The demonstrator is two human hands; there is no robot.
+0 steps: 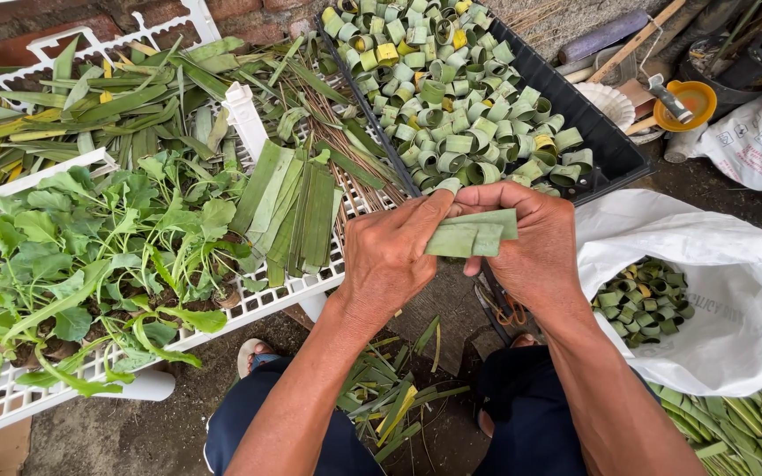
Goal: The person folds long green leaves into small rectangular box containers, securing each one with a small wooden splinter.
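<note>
Hands meet in the middle of our view, both pinching one folded strip of green leaf (474,233). Our left hand (390,256) grips the strip's near end between thumb and fingertips, the fingers pressed together and curled, while our right hand (531,242) holds the other end, its thumb lying over the top of the strip and the fingers tucked beneath. The strip sits level between the two hands, above the ground between our knees. Just beyond the hands stands a black tray (606,137) heaped with small rolled leaf rings (451,97), green with a few yellow ones. To the left of the tray a white plastic rack (249,115) carries a flat stack of cut leaf strips (293,211), which lies just beside our left hand, with thin brown leaf ribs (346,141) spread between the stack and the tray. Farther left on the rack grow leafy green seedlings (90,247), and long loose leaves (108,101) lie behind them. To the right of our right hand a white sack (734,264) lies open with more leaf rings (646,300) inside. Scissors with orange handles (504,308) lie on the ground under our right wrist, partly hidden. Leaf scraps (394,397) litter the ground between our legs.
</note>
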